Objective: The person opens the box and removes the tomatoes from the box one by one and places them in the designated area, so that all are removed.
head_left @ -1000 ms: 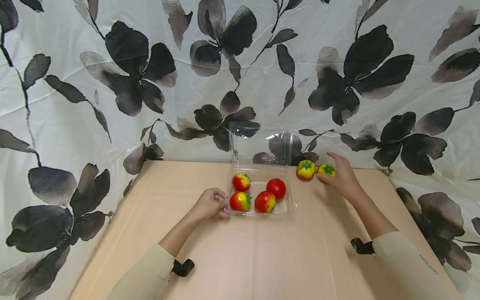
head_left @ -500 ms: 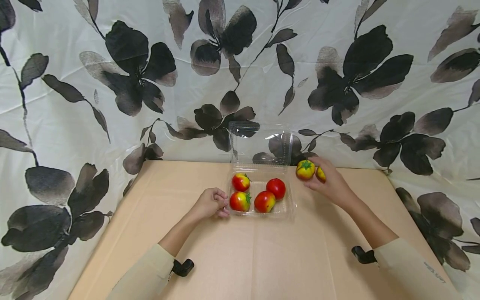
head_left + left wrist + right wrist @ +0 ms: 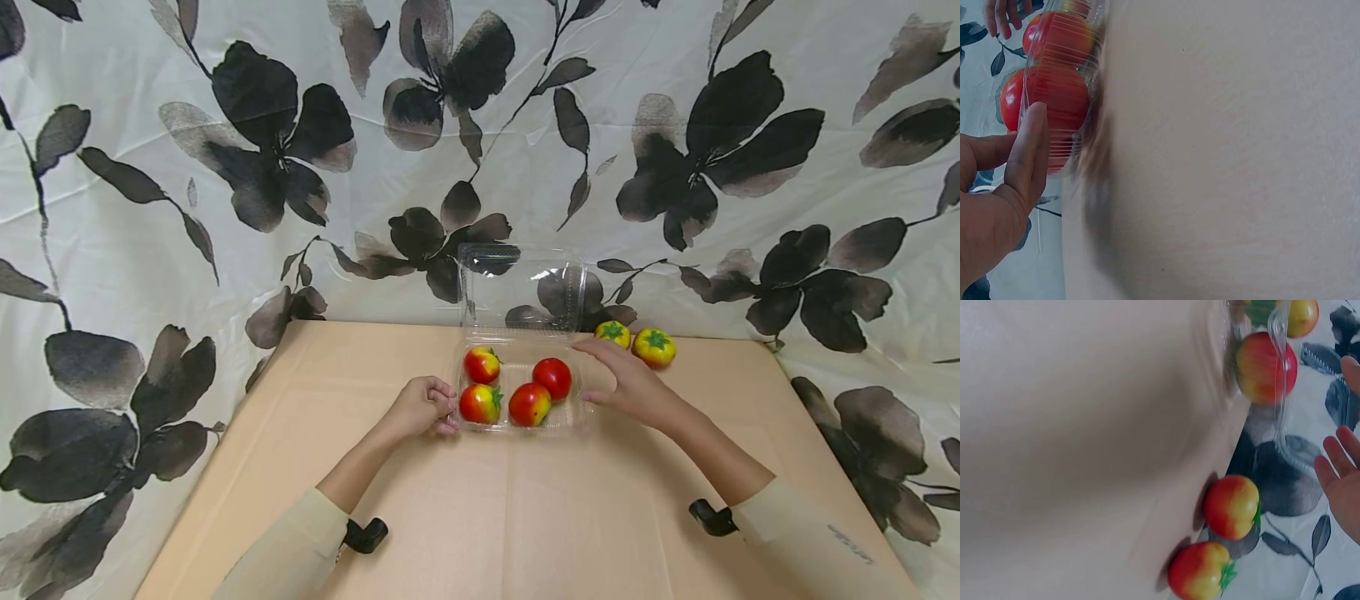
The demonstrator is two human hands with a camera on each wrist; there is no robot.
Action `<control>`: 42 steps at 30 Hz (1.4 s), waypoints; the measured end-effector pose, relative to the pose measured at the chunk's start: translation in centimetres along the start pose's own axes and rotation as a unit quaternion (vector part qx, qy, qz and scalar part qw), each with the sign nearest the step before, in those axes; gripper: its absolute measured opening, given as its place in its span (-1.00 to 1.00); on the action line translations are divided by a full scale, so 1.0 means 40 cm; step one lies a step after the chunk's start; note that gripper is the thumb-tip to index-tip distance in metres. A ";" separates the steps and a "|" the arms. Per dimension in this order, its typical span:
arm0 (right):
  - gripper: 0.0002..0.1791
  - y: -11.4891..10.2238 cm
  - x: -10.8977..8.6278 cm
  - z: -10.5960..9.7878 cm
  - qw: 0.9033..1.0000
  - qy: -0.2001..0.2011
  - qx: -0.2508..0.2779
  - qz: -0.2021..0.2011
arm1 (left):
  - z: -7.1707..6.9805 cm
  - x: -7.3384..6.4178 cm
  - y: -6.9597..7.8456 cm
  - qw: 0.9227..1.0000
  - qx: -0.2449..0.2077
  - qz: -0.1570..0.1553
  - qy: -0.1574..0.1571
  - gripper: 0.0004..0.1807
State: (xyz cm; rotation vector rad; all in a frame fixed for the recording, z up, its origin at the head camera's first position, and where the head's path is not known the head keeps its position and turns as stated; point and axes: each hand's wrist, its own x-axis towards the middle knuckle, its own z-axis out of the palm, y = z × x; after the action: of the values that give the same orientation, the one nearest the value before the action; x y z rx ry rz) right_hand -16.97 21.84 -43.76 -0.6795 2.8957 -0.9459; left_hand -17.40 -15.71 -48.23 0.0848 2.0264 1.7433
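A clear plastic clamshell box (image 3: 573, 421) stands with its lid (image 3: 517, 292) raised at the back. Several red-and-yellow tomatoes lie in it: two along the left side, one of them the front-left tomato (image 3: 480, 403), and two toward the right, including the plain red tomato (image 3: 552, 378). At the box's front-left corner, my left hand (image 3: 422, 406) pinches the rim; the left wrist view shows a finger (image 3: 1027, 153) along the ribbed wall. My right hand (image 3: 630, 385) holds nothing, its fingers spread beside the box's right edge.
Two more tomatoes, one partly behind my right hand (image 3: 612, 333) and one farther right (image 3: 654, 347), sit at the table's back edge. The tan table (image 3: 510, 517) meets a flower-printed cloth (image 3: 562, 167) behind.
My right hand has moved left from the far-right tomato, past the other loose one, to the box's right side. Both loose tomatoes stay where they were. My left hand has not moved.
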 end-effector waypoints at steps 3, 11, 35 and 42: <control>-0.18 -0.013 0.007 0.014 1.000 -0.019 -0.003 -0.019 | 0.001 0.000 0.001 1.000 -0.001 0.000 0.000 -0.82; -0.30 -0.044 0.030 0.051 0.996 -0.068 -0.031 -0.050 | 0.002 0.002 0.001 1.000 -0.002 -0.003 0.006 -0.82; -0.46 -0.077 0.061 0.117 0.977 -0.056 -0.131 -0.160 | 0.003 0.001 0.002 1.000 -0.009 -0.002 0.009 -0.82; -0.42 -0.082 0.068 0.130 0.972 -0.043 -0.147 -0.178 | 0.002 0.003 -0.003 1.000 -0.012 -0.005 0.009 -0.81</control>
State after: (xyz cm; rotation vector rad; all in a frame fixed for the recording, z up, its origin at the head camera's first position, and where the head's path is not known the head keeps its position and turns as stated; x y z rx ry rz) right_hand -17.34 15.44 -45.83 -1.2583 2.9181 -0.4849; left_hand -17.45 -15.60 -48.38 0.0531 2.0146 1.7677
